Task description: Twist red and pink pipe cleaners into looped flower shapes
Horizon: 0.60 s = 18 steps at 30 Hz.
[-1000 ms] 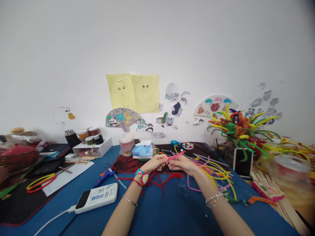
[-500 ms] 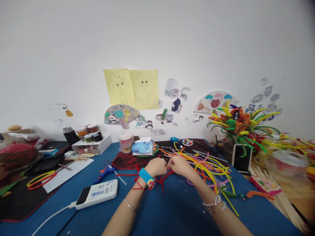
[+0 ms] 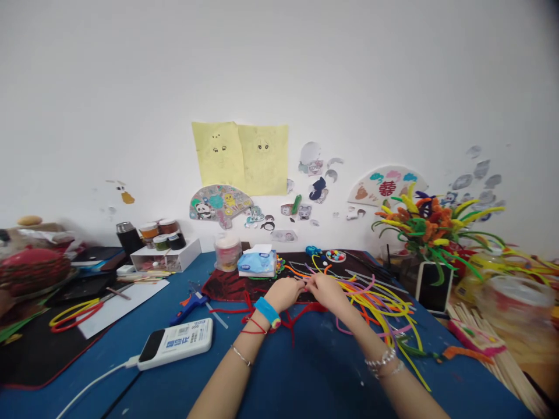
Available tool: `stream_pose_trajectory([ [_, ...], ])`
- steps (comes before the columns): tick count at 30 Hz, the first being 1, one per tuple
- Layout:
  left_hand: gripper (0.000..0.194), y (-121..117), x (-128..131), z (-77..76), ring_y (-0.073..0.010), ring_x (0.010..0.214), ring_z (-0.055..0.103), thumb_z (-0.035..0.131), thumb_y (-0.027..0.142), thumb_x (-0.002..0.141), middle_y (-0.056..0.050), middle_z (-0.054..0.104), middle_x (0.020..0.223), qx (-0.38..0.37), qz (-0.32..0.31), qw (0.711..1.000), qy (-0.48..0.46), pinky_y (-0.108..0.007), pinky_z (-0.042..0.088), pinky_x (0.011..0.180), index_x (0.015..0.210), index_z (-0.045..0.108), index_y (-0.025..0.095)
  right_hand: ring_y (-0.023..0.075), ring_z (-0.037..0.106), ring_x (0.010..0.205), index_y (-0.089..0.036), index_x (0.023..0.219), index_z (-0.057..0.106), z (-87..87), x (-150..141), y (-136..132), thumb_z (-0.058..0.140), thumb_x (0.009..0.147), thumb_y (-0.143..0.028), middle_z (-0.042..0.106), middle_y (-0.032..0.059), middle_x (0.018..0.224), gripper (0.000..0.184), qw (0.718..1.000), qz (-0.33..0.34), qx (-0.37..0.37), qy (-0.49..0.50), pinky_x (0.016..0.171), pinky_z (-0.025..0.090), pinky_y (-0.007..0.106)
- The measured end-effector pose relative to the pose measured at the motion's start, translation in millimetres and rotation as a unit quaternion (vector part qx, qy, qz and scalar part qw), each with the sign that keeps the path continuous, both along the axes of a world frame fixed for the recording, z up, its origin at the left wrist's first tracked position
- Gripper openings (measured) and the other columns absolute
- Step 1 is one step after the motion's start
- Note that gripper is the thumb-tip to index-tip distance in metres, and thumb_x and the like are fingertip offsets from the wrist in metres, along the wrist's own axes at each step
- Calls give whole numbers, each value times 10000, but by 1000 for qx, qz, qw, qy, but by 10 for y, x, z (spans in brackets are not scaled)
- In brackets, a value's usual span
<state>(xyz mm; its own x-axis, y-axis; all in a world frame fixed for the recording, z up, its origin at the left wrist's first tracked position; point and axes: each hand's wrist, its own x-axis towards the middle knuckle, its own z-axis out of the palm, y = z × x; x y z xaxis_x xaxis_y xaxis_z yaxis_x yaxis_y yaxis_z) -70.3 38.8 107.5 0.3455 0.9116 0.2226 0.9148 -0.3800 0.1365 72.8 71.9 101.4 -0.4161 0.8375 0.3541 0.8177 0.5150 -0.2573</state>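
The person's left hand (image 3: 283, 294) and right hand (image 3: 325, 291) meet over a dark patterned mat (image 3: 227, 289), their fingertips (image 3: 303, 283) pressed together; I can't tell what they pinch. Red pipe cleaners (image 3: 290, 318) trail below the left wrist, and a colourful pile (image 3: 375, 304) lies just beside the right hand. A careless tug could snag that pile or drag the red strands toward the glue gun (image 3: 188, 308).

The pipe cleaners (image 3: 371, 297) are fuzzy chenille, the power bank (image 3: 177, 343) smooth glossy plastic, the desk (image 3: 314, 378) matt blue paint with rough scuffs, the sticks (image 3: 502, 326) bare pale wood, the tissue pack (image 3: 257, 262) shiny plastic film
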Motion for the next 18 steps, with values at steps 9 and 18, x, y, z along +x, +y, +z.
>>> stream_pose_trajectory([
  [9,359,105,42,-197,-168,816,578,210,271,899,-109,610,887,58,45,994,-83,-271,408,729,930,544,141,167,544,803,-162,825,593,-167,-124,9,345,851,-221,601,72,871,257,991,-55,60,109,669,355,241],
  [18,350,172,208,-397,-117,657,551,177,262,908,-38,593,759,120,133,961,-211,-212,379,595,847,512,179,192,504,859,-158,877,593,-393,-195,-13,343,868,-197,587,81,844,254,954,13,243,174,796,359,295],
])
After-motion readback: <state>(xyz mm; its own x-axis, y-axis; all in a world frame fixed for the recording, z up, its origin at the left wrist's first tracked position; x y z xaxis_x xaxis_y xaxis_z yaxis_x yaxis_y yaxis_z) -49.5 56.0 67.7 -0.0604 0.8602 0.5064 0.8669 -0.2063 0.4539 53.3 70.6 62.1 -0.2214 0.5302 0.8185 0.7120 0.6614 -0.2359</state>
